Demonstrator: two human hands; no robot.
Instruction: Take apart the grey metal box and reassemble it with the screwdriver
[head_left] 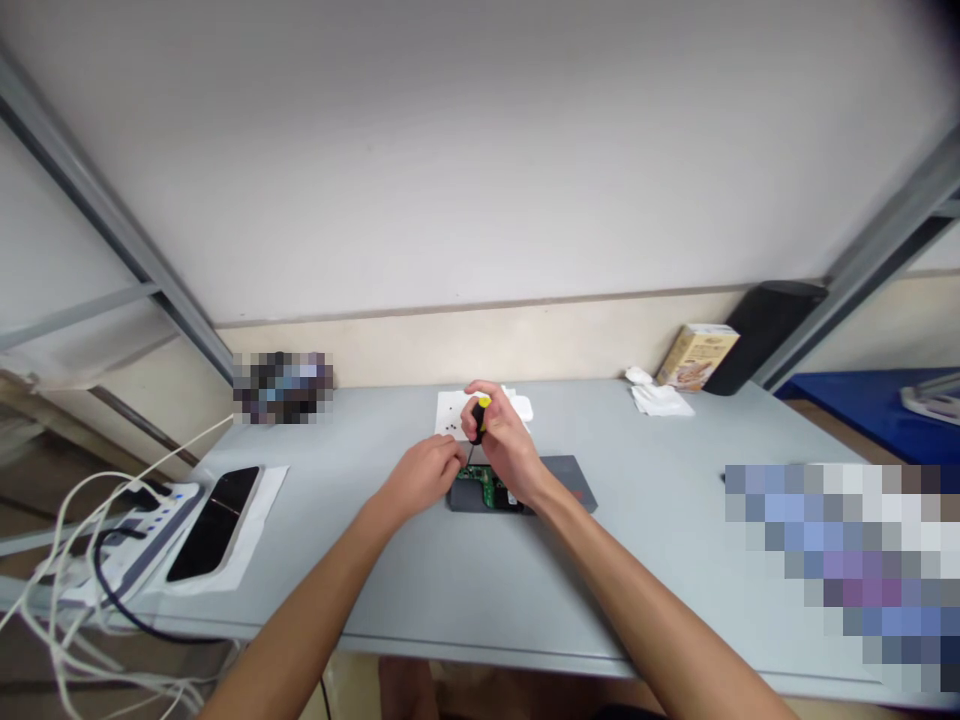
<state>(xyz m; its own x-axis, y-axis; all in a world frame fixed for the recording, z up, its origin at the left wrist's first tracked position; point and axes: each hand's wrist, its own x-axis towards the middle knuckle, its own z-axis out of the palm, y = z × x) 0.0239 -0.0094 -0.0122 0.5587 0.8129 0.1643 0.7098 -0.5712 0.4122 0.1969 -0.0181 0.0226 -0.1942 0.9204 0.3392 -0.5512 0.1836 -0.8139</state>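
My right hand (501, 432) is closed round a screwdriver (480, 420) with a black and yellow handle. Its thin shaft points down at a green circuit board (489, 488) in an opened dark grey flat device (574, 485) on the desk. My left hand (429, 470) lies at the board's upper left, beside the screwdriver's tip, with its fingers curled together. Whatever those fingertips hold, if anything, is hidden. Behind both hands is a sheet of white paper (444, 408) with several small dark bits on it, which look like screws. My right hand partly covers the paper and the device.
On the left of the desk (637, 590), a black-screened phone or tablet (217, 525) rests on white paper beside a power strip (161, 525) with tangled white cables (52, 600). Crumpled tissue (660, 398), a yellow box (697, 358) and a black cylinder (766, 335) stand at back right.
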